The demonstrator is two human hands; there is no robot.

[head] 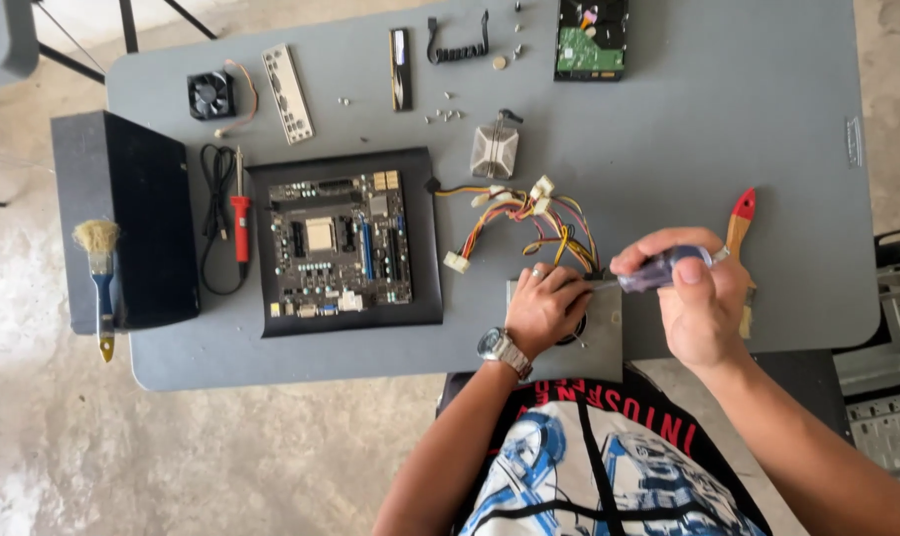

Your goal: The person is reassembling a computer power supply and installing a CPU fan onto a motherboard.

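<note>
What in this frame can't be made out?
- Screwdriver tip, head view: hidden behind the left hand.
- Metal box: largely covered by both hands; its fan opening barely shows.
- Small screws: too small to tell apart.
- Red-handled brush: bristle end hidden by the right hand.

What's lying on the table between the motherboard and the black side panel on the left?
Head view: a red-handled soldering iron with its looped black cord lies between the motherboard and the black panel.

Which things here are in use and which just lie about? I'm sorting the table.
In use:
left hand on power supply box
right hand holding screwdriver

Lying about:
motherboard
small fan
hard drive
soldering iron
two brushes
</note>
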